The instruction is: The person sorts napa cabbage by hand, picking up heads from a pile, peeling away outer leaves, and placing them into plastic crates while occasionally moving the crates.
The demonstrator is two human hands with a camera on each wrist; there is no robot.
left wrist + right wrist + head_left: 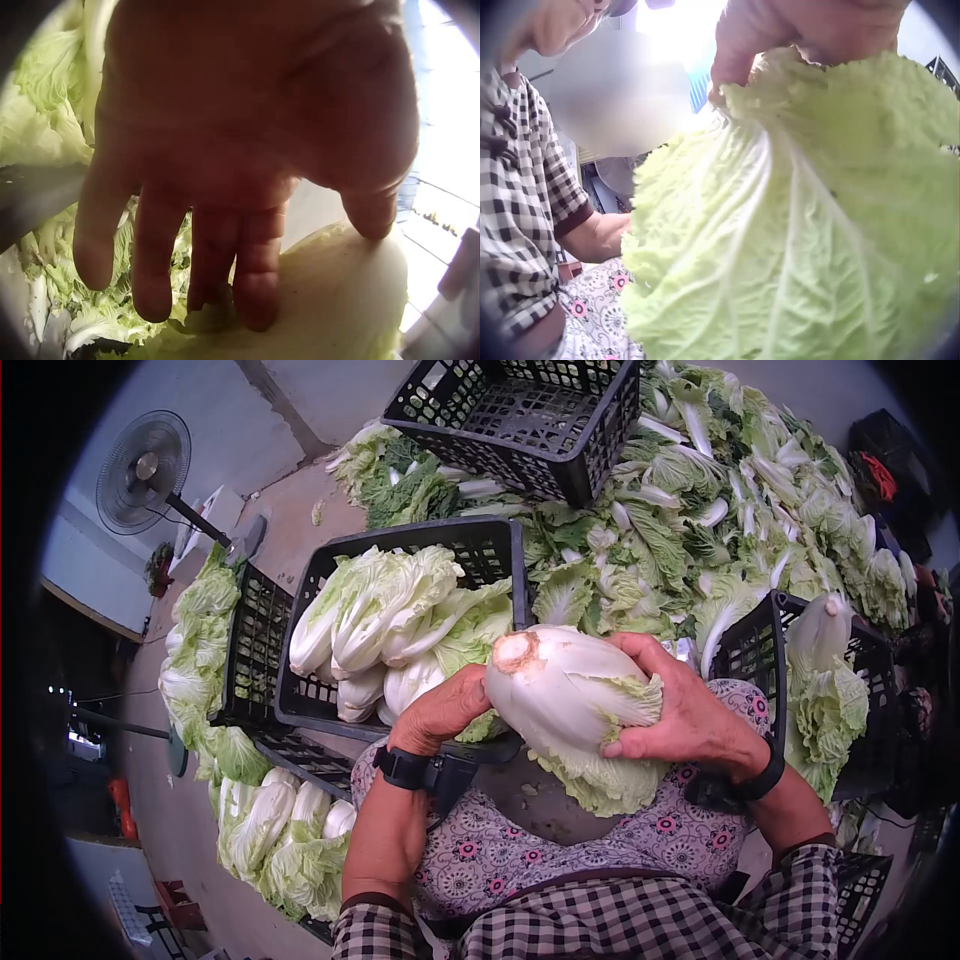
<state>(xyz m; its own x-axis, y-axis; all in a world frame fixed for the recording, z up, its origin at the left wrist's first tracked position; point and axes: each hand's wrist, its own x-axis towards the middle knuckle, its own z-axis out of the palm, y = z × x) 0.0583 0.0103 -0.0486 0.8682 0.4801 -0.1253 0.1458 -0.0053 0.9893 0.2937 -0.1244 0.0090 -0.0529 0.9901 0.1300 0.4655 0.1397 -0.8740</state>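
Note:
A napa cabbage [570, 695] is held over the lap, its cut stem end [516, 652] turned up and to the left and its leafy end hanging down to the right. My right hand [680, 705] grips it from the right, thumb on the near side. In the right wrist view a broad pale green leaf [780, 225] spreads below that hand. My left hand [440, 710] is at the stem end, touching it. The left wrist view shows this hand's fingers [154, 262] extended, with the thumb tip against the cabbage.
A black crate [400, 537] of napa cabbages stands ahead on the left, with more cabbages [275, 830] left of it. Another black crate [480, 445] stands farther off, before a large heap of loose leaves [660, 530]. At right, a crate [750, 645] has a cabbage [825, 680] at it.

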